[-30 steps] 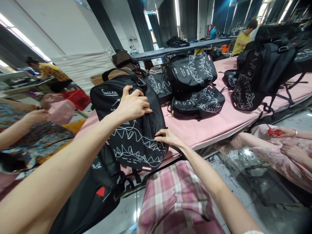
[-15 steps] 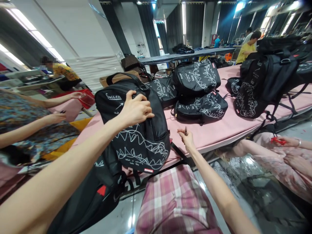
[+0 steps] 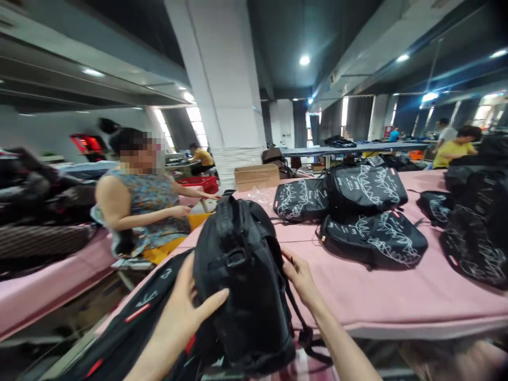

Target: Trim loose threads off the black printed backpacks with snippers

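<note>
A black backpack (image 3: 250,296) stands upright on the table edge in front of me, its side panel and top handle turned toward me. My left hand (image 3: 190,301) grips its left side, thumb lying over the side panel and the other fingers partly hidden behind. Beside the right side of the backpack is my right hand (image 3: 299,275), fingers pinched around a small dark pointed metal tool (image 3: 292,260) that is mostly covered. Whether these fingers also touch the bag I cannot tell. Another black bag (image 3: 146,317) with red tags lies at the lower left.
Several black backpacks with white scribble prints, one nearest (image 3: 377,241), lie on the pink table (image 3: 357,301). Across on the left sits a co-worker (image 3: 145,206) with both hands low. A cardboard box (image 3: 256,176) and a pillar (image 3: 222,79) stand behind.
The backpack has turned from its printed front to its side. My left hand has moved from its front to its left side, my right hand close to its right. My view has swung up and left.
</note>
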Motion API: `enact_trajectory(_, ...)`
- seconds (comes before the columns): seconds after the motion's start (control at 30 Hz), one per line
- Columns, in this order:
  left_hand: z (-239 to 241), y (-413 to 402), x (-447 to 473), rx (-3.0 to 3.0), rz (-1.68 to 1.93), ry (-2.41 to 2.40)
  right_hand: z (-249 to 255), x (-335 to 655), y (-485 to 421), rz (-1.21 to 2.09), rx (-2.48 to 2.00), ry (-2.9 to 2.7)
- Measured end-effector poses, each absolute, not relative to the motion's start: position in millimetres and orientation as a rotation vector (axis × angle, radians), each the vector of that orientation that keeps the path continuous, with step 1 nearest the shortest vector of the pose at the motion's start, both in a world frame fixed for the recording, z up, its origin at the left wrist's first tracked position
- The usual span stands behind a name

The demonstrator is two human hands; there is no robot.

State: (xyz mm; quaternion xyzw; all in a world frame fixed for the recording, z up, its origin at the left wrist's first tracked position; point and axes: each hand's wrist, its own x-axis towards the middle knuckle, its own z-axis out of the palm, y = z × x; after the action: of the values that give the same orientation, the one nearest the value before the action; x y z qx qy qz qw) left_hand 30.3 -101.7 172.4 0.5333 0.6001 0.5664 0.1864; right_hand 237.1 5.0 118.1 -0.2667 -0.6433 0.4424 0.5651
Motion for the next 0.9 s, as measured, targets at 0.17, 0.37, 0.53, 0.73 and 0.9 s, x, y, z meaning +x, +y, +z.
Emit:
enact_trajectory(0.17,175,-79,-14,1.450,1.255,1.269,116,233,-37,0.953,-0.676,-1.614)
enact_trajectory(0.37,177,-46,-11,1.384,1.225,1.038,160,260,-52,0.509,-0.750,-1.629)
enact_trajectory(0.53,185,-42,50,1.403,1.357,0.990,216,269,-71,-0.102,-0.743,-1.591)
enact_trajectory(0.73,187,-47,90,1.413,1.457,0.924,238,262,-87,-0.506,-1.136,-1.834)
enact_trajectory(0.9,187,-52,97,1.315,1.478,0.892,234,281,-80,-0.217,-1.141,-1.781)
